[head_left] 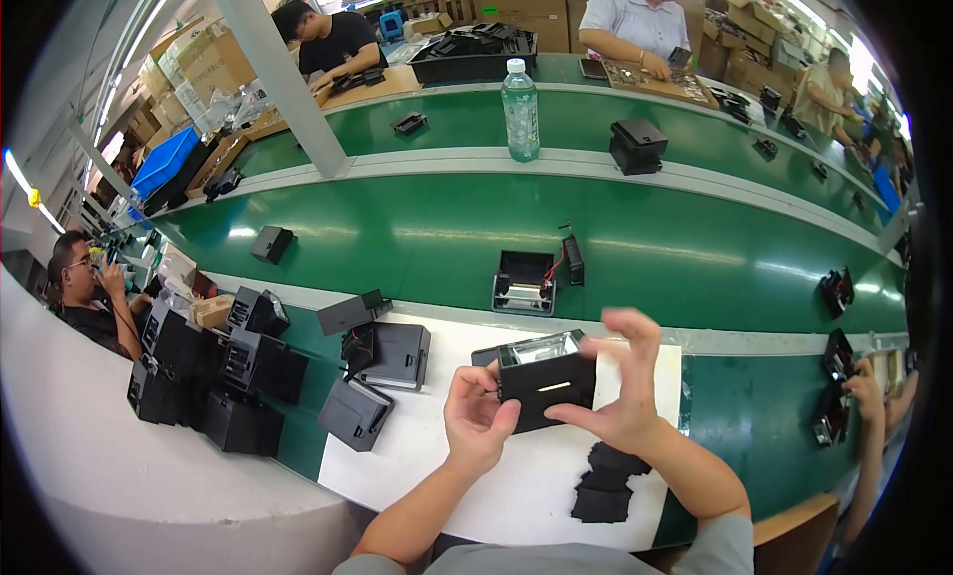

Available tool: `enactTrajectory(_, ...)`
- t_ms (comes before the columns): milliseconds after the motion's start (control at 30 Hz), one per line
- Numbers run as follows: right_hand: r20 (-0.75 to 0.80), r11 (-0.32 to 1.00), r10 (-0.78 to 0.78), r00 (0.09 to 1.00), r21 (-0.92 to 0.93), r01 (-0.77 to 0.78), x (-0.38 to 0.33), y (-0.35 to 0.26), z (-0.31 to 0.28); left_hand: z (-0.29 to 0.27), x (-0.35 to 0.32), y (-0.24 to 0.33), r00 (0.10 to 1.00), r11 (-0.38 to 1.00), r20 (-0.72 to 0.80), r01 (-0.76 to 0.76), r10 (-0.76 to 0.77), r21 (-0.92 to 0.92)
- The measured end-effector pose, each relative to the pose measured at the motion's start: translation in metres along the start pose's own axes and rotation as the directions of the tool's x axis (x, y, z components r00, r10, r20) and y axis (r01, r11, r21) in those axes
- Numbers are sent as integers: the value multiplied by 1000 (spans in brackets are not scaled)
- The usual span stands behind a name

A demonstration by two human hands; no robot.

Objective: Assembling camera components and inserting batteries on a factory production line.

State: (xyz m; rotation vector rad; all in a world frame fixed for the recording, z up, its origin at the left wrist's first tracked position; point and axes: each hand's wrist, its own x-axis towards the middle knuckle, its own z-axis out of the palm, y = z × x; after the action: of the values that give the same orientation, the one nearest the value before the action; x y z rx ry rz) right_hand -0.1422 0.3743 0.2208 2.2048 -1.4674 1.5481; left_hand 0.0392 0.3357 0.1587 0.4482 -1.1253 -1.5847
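Person's L hand (480,419) grips a black box (544,379) by its left side, thumb on the front. R hand (627,384) is spread wide at the box's right side, thumb tip at the front face; can't tell if it's pressing. Box is held up over a white sheet (511,505), w/ a clear window (541,349) on top & a narrow slot in front.

Black cloth-like pcs (603,484) lie on the sheet, nr R forearm. More black cases (402,352) sit L of the hands, partly on the sheet; beyond them, a pile of black boxes (256,366).

Ahead on the green belt (675,237): a tray-like box (523,269) w/ red wires & a black part beside it. Clear bottle (520,118) stands upright on the far rail. Co-workers sit across & at both sides; one co-worker's hand (867,391) shows far R.
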Motion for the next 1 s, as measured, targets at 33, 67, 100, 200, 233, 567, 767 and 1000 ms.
enactTrajectory(33, -34, 929, 235, 971, 303, -214, -4, 3, 9, -1, -1, 0, 1000, 1000, 18, 11, -11, -20)
enactTrajectory(67, 9, 724, 456, 890, 578, -377, -8, 4, 14, -1, -3, 0, 999, 999, 35, 22, -21, -39)
enactTrajectory(100, 402, 324, 519, 755, 724, -608, -14, 4, 8, 1, -1, 6, 996, 999, 70, 51, -50, -17)
enactTrajectory(200, 481, 440, 528, 700, 549, -710, -18, 9, 2, 0, 2, 4, 994, 997, 96, 49, -55, 65)
enactTrajectory(233, 473, 470, 558, 682, 497, -730, -17, 4, -3, 0, 2, 0, 993, 994, 108, 30, -42, 106)
enactTrajectory(567, 154, 664, 616, 773, 427, -614, -24, 25, -8, 42, 20, -7, 983, 994, 156, 92, -100, 56)
enactTrajectory(767, 184, 695, 635, 750, 287, -659, 2, 59, -5, 2, 59, 23, 949, 817, 180, 117, -260, 565)
enactTrajectory(1000, 66, 491, 868, 492, 32, -871, 3, 189, -51, -71, 144, 28, 987, 147, 155, -160, 43, 976)
